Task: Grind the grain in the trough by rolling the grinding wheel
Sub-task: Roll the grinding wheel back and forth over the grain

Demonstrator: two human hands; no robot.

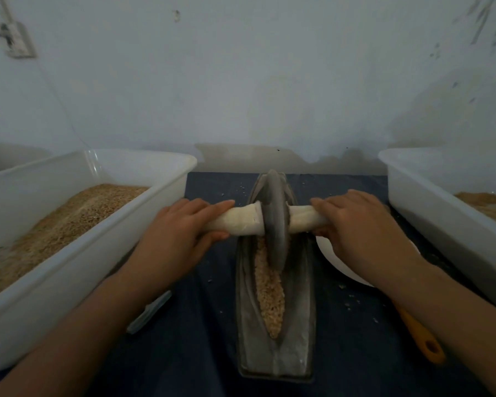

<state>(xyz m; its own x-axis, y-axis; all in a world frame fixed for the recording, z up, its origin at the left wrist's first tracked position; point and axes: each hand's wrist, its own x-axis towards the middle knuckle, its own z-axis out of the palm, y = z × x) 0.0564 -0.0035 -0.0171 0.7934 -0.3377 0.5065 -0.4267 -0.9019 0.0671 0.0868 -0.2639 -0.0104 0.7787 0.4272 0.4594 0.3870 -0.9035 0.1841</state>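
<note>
A long grey boat-shaped trough (248, 333) lies lengthwise on the dark cloth in front of me. Pale crushed grain (269, 293) fills its groove on the near side. The grey grinding wheel (274, 222) stands on edge in the groove towards the far half. A pale axle (242, 220) runs through the wheel from left to right. My left hand (178, 227) grips the left end of the axle, thumb underneath. My right hand (355, 224) lies over the right end with its fingers curled round it.
A white tub (78, 253) of grain stands at the left, and another white tub (430, 213) at the right. A white plate (344, 267) lies under my right wrist. An orange handle (421, 336) lies at the near right, a pale flat tool (149, 312) at the near left. A wall rises behind.
</note>
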